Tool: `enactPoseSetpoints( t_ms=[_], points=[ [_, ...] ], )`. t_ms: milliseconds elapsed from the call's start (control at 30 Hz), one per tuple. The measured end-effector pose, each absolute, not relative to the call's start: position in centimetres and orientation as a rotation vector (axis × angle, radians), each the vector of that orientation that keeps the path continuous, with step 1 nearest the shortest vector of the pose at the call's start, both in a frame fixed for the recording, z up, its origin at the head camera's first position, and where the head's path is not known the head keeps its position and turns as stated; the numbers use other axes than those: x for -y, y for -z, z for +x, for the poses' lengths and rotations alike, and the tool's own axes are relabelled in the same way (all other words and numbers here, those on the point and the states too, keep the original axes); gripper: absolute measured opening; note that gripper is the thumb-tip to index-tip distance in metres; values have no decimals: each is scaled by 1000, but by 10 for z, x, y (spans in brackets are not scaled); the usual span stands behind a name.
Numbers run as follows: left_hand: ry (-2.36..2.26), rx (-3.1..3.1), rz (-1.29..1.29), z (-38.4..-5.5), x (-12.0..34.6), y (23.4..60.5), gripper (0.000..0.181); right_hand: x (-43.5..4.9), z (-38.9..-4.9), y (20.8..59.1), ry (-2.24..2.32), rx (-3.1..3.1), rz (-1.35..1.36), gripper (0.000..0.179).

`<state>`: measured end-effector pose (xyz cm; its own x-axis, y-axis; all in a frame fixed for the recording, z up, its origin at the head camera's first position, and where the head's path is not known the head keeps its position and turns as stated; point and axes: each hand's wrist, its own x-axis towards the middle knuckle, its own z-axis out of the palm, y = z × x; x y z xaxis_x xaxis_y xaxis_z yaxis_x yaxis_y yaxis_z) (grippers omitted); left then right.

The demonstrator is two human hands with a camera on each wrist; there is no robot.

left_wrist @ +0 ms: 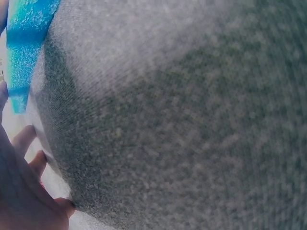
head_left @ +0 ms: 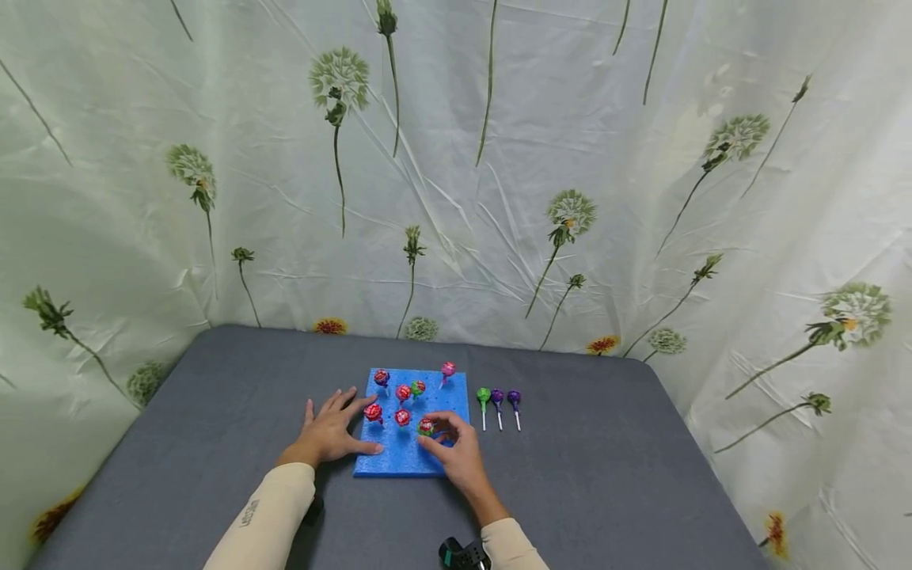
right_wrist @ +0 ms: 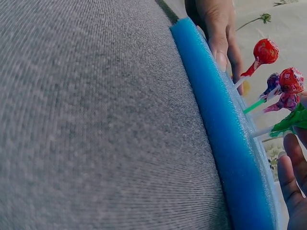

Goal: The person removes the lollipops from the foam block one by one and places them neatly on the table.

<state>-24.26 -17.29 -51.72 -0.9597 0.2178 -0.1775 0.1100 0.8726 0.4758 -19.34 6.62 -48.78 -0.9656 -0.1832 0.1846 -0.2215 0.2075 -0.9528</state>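
A blue foam board (head_left: 399,465) lies on the table with several wrapped lollipops standing in it by their sticks. My left hand (head_left: 329,435) rests along its left edge, fingers spread and thumb on the near left part. Near the board's right side, my right hand (head_left: 459,455) pinches a red and green lollipop (head_left: 426,426) by its head. In the right wrist view, the green wrapper (right_wrist: 290,122) sits at my fingers and its white stick meets the board. Left of it stand a red lollipop (head_left: 402,417) and another red one (head_left: 374,412).
Right of the board, a green lollipop (head_left: 484,397) and two purple ones (head_left: 497,397) lie in a row on the dark grey tablecloth (head_left: 584,475). A pink lollipop (head_left: 448,369) stands at the board's far right. Behind the table hangs a flower-printed curtain (head_left: 470,261).
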Motion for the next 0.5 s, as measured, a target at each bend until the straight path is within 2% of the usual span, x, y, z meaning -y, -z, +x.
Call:
enactPoseSetpoints(
  t_ms=[500],
  points=[
    [-678,-2819,256,-242,172,512,101,-66,-193,481,-1936,2437,369,27]
  ],
)
